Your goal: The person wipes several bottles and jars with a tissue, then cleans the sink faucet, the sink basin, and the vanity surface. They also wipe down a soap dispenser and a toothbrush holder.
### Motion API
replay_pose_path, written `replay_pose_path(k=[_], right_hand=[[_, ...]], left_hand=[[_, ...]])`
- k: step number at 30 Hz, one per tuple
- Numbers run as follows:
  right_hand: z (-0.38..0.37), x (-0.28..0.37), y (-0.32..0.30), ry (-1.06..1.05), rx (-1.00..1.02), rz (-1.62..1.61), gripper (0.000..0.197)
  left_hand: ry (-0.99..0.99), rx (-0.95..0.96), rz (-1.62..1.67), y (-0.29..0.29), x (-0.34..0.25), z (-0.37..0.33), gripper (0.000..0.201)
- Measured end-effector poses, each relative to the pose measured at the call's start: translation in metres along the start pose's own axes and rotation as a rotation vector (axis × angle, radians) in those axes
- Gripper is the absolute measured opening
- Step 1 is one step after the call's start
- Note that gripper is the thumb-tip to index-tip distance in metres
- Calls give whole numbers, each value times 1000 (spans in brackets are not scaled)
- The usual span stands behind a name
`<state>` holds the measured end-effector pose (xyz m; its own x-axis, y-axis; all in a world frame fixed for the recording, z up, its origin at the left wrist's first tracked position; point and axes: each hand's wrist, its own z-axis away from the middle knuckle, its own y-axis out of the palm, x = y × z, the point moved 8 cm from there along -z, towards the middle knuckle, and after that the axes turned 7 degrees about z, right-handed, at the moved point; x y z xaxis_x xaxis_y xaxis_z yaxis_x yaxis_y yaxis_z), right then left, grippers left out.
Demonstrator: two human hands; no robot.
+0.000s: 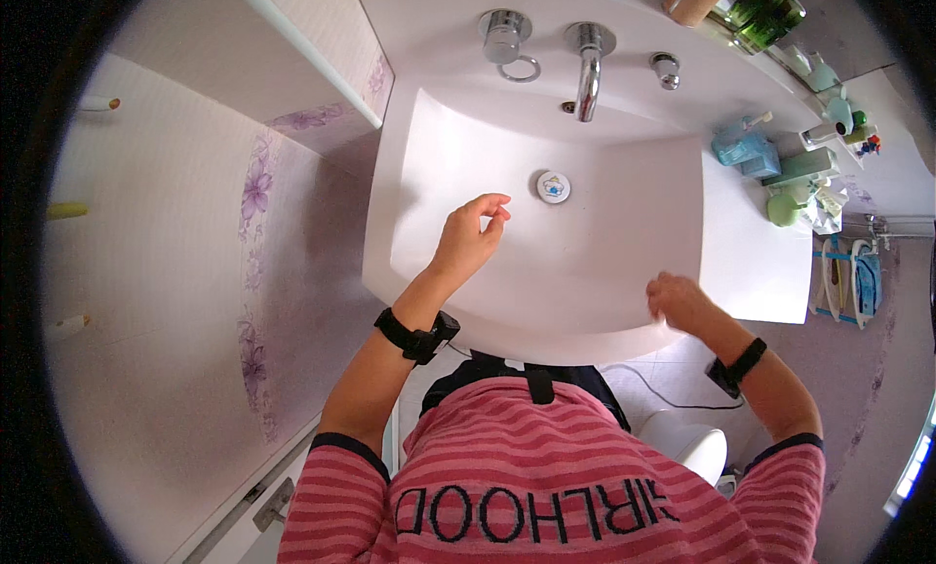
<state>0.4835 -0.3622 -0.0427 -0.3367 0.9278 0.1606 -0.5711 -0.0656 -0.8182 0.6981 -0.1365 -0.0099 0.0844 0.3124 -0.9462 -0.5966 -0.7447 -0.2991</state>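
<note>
Above the left part of the white sink point(624, 257) hangs my left hand point(473, 237). Its fingers are loosely bent, with a gap between thumb and forefinger, and nothing shows in them. Near that hand, a round white drain stopper point(554, 187) with a small blue picture lies in the bowl. At the front right rim is my right hand point(682, 302), its fingers curled down and slightly blurred. What those fingers hold, if anything, is hidden. A black wristband point(419, 335) circles my left wrist, and another wristband point(736, 367) my right.
At the back stand a chrome faucet point(589, 72), a round chrome fitting point(503, 39) and a chrome knob point(666, 69). Blue bottles point(746, 147) and a green box point(804, 166) line the right ledge. A tiled wall point(185, 242) borders the left. A cable point(663, 393) hangs below the sink.
</note>
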Motion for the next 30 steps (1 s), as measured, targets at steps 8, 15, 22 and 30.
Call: replay_pose_path(k=[8, 15, 22, 30], right_hand=[[-97, -101, -68, 373, -445, -182, 23], [-171, -157, -28, 558, -600, -211, 29], [-219, -44, 55, 187, -356, -608, 25], [-205, -88, 21, 207, -468, 508, 29]], left_hand=[[46, 10, -90, 26, -11, -4, 23], [-43, -56, -148, 20, -18, 6, 23], [-28, -111, -116, 17, -13, 2, 23], [-54, -85, -132, 9, -15, 3, 23]])
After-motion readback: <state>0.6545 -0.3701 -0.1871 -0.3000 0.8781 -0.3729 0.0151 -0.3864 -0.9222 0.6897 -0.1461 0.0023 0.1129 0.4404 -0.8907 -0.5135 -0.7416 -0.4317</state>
